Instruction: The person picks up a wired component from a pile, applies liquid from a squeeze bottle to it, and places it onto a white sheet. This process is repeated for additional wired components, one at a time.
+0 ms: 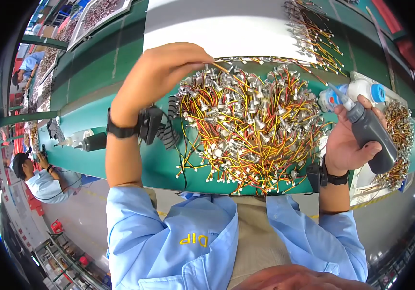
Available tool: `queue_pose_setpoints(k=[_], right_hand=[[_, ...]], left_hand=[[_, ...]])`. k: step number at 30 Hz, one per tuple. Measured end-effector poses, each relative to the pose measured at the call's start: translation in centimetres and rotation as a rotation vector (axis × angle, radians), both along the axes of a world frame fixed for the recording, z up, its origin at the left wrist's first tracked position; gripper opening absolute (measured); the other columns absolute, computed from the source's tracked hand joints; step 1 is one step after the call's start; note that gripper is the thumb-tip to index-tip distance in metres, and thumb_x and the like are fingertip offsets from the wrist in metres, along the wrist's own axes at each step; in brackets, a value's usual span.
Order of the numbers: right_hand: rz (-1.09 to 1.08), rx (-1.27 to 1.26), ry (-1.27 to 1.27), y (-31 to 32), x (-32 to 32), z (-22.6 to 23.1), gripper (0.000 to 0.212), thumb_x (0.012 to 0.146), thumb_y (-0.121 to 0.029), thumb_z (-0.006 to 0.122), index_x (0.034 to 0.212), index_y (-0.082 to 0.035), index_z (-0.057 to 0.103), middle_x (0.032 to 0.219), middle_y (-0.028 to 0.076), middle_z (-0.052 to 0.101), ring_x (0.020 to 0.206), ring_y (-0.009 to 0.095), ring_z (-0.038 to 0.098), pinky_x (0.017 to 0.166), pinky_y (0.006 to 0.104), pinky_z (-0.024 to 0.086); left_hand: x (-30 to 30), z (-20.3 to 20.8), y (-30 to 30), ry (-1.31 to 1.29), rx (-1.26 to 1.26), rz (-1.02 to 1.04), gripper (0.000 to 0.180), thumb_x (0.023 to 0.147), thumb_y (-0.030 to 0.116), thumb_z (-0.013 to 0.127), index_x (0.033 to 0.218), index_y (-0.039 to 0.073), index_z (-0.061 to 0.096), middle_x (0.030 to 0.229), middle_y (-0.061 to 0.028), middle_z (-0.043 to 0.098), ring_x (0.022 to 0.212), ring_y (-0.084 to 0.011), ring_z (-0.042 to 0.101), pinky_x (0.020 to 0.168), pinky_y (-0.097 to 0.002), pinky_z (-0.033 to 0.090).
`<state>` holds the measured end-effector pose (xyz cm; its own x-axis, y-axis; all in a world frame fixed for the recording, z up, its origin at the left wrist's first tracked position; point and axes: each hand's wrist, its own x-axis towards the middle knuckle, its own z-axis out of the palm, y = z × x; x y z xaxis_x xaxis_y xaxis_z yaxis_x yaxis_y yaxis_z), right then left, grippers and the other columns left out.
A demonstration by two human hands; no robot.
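The left hand has its fingertips pinched together on a yellow-orange wire lead, its length slanting down-right toward the pile of wired metal components. Across that pile, the right hand wraps a dark grey squeeze bottle, nozzle tilted up-left. Beneath lies a green tabletop; beyond it, a white panel; far left, a co-worker.

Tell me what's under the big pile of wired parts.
Green table shows around the edges of the pile, so it seems to rest there. Anything beneath its middle is covered; can't tell.
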<state>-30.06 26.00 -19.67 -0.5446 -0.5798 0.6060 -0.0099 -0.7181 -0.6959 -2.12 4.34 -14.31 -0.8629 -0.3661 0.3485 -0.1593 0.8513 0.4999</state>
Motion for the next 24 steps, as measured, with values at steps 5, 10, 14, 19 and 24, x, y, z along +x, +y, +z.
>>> queue_pose_setpoints(k=[5, 10, 14, 19, 24], right_hand=[[0.038, -0.023, 0.076, -0.6, 0.0, 1.2, 0.067, 0.085, -0.059, 0.049, 0.125, -0.007, 0.043, 0.120, 0.024, 0.052, 0.087, 0.032, 0.060, 0.075, 0.0430, 0.051], [0.023, -0.011, 0.087, -2.3, 1.8, 2.3, 0.069, 0.082, -0.060, 0.053, 0.127, -0.009, 0.041, 0.124, 0.024, 0.048, 0.084, 0.030, 0.060, 0.075, 0.0434, 0.050], [0.134, 0.061, 0.122, -5.1, 4.2, 1.7, 0.072, 0.079, -0.061, 0.057, 0.129, -0.012, 0.039, 0.130, 0.023, 0.043, 0.083, 0.029, 0.060, 0.074, 0.0441, 0.051], [0.397, 0.212, -0.164, -6.7, 6.0, -0.4, 0.071, 0.080, -0.054, 0.061, 0.129, -0.011, 0.031, 0.127, 0.024, 0.045, 0.077, 0.031, 0.063, 0.068, 0.0426, 0.055], [0.168, 0.262, 0.245, -6.7, 7.1, -2.3, 0.067, 0.083, -0.046, 0.062, 0.132, -0.014, 0.030, 0.135, 0.021, 0.038, 0.086, 0.029, 0.061, 0.074, 0.0443, 0.052]], left_hand=[[3.5, 3.7, 1.7, 0.330, -0.405, 0.120, 0.020, 0.077, 0.000, 0.064, 0.097, -0.001, 0.066, 0.095, -0.0134, 0.065, 0.083, -0.0223, 0.064, 0.070, -0.0301, 0.052], [2.3, -1.0, 4.2, 0.160, 1.494, -0.257, 0.021, 0.082, 0.000, 0.063, 0.103, -0.003, 0.063, 0.096, -0.0142, 0.065, 0.082, -0.0185, 0.066, 0.066, -0.0274, 0.055], [-1.1, -5.6, 4.5, 0.134, 1.494, -0.238, 0.020, 0.085, 0.001, 0.061, 0.104, -0.003, 0.061, 0.092, -0.0135, 0.066, 0.079, -0.0189, 0.067, 0.069, -0.0266, 0.056], [-1.3, -8.2, 4.3, 0.307, 1.553, -0.265, 0.018, 0.085, 0.000, 0.060, 0.103, -0.004, 0.062, 0.092, -0.0120, 0.066, 0.080, -0.0179, 0.066, 0.072, -0.0265, 0.055], [-1.1, -8.2, 4.2, 0.271, 1.590, -0.176, 0.017, 0.084, -0.003, 0.061, 0.101, -0.003, 0.063, 0.096, -0.0117, 0.066, 0.089, -0.0171, 0.065, 0.080, -0.0269, 0.053]])
